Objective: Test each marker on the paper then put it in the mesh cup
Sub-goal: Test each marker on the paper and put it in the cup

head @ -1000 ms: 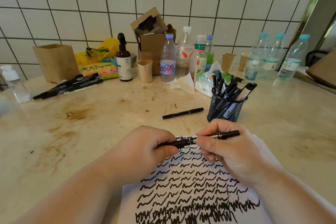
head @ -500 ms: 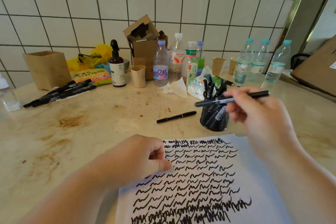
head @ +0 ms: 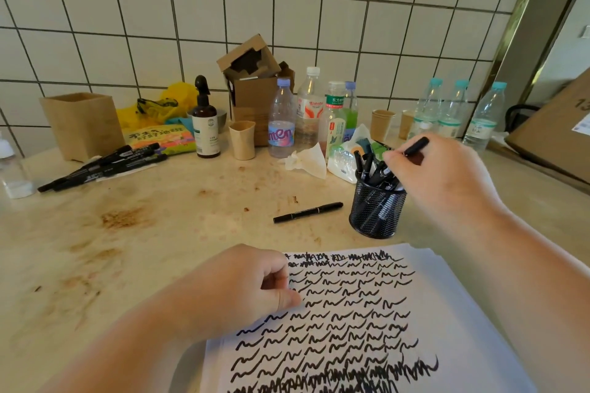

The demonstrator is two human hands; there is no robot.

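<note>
- The right hand (head: 440,182) is reaching over the mesh cup (head: 376,210), its fingers pinching a black marker (head: 415,147) whose upper end is sticking out past the knuckles toward the back right; the lower end is hidden behind the hand, so whether it is already inside the cup cannot be told.
- The left hand (head: 245,287) is resting curled in a loose fist, empty, with its thumb pressing on the top left part of the paper (head: 447,313).
- The paper is lying at the near edge of the counter (head: 159,233), covered in rows of black squiggles that are growing denser toward the bottom.
- The mesh cup is standing upright just beyond the paper's far edge, holding several black markers leaning at angles.
- A single loose marker (head: 308,211) is lying flat on the counter just left of the cup.
- A bundle of black markers (head: 102,166) is lying at the far left, near a wooden box (head: 83,124).
- Along the tiled wall (head: 287,9) a spray bottle (head: 206,124), a beige cup (head: 242,139), cardboard boxes (head: 252,86) and plastic bottles (head: 306,112) are standing, with a crumpled tissue (head: 306,159) lying in front of them.
</note>
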